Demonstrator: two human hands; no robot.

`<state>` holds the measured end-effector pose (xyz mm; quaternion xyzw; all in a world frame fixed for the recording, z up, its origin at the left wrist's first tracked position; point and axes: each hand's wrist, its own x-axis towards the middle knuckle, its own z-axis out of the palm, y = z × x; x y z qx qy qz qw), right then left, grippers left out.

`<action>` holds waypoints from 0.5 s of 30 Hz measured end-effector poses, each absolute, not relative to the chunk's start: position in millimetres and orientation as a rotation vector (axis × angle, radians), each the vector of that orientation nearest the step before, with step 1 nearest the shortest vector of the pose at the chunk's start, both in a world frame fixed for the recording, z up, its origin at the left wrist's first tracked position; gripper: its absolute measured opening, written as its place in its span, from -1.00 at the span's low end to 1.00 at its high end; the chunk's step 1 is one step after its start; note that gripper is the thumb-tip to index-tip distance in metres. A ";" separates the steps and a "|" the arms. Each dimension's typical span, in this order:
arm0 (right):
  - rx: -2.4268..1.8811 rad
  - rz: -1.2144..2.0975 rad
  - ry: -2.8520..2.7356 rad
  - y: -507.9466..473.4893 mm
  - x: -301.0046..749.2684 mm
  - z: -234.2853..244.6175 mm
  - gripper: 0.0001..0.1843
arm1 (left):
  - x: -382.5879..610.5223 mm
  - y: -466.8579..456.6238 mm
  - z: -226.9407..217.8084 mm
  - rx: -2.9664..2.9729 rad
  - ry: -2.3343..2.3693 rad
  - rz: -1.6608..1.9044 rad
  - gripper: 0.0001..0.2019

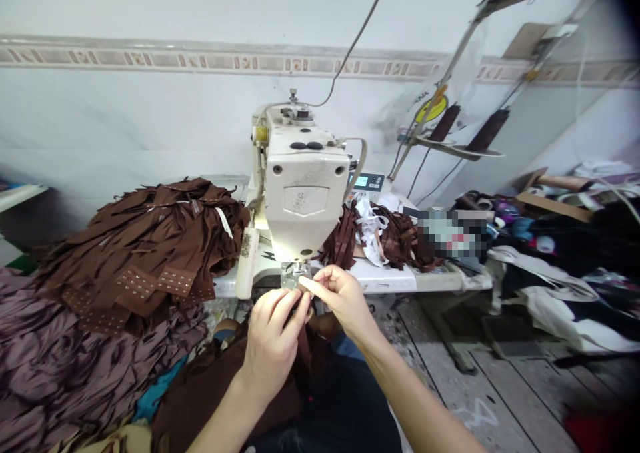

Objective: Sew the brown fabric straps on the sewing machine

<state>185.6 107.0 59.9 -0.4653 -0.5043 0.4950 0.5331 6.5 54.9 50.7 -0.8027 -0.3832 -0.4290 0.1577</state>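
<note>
My left hand [275, 336] and my right hand [345, 301] meet just in front of the needle area of a white sewing machine [306, 200]. Fingers of both are pinched on the edge of a brown fabric piece [304, 350], whose strip hangs down between my wrists. The right index finger points toward the presser foot [299, 270]. What exactly lies between the fingertips is mostly hidden by them. More brown cloth [200, 400] drapes over my lap.
Left of the machine lies a heap of brown garment pieces [165, 240] with hook-and-eye tabs; mauve fabric [75, 373] is piled below. Brown and white strips [373, 230] lie to the right. Thread cones [487, 132] stand on a rack, and clutter [540, 226] fills the far right.
</note>
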 end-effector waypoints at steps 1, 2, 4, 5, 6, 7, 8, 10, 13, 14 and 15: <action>-1.121 1.185 -1.181 100.7 186.2 54.1 -0.52 | 6.2 56.4 51.1 -2.306 -1.080 -1.229 -0.51; -1.132 1.201 -1.181 93.5 186.8 48.6 -0.52 | 5.8 57.9 51.6 -2.318 -1.071 -1.230 -0.49; -1.130 1.274 -1.211 77.4 187.9 39.1 -0.48 | 5.0 60.7 52.8 -2.349 -1.070 -1.222 -0.49; -1.116 1.320 -1.229 69.4 188.3 35.3 -0.46 | 4.6 61.7 53.4 -2.362 -1.076 -1.216 -0.48; -1.097 1.363 -1.241 62.0 188.6 32.3 -0.46 | 4.5 62.5 53.8 -2.371 -1.086 -1.211 -0.48; -1.079 1.390 -1.243 55.6 188.8 30.0 -0.45 | 4.6 63.0 54.1 -2.372 -1.098 -1.207 -0.47; -1.066 1.404 -1.239 50.5 189.1 28.6 -0.46 | 4.9 63.3 54.1 -2.371 -1.109 -1.203 -0.47; -1.056 1.401 -1.217 44.7 189.8 27.7 -0.47 | 6.5 63.6 53.3 -2.372 -1.131 -1.193 -0.46; -1.055 1.376 -1.168 44.6 190.7 29.6 -0.48 | 10.5 63.7 50.6 -2.368 -1.174 -1.196 -0.47; -1.053 1.374 -1.159 45.8 190.8 30.6 -0.48 | 12.0 63.7 49.8 -2.356 -1.187 -1.201 -0.47; -1.047 1.374 -1.153 47.2 191.0 31.8 -0.48 | 13.5 63.6 49.1 -2.340 -1.202 -1.204 -0.47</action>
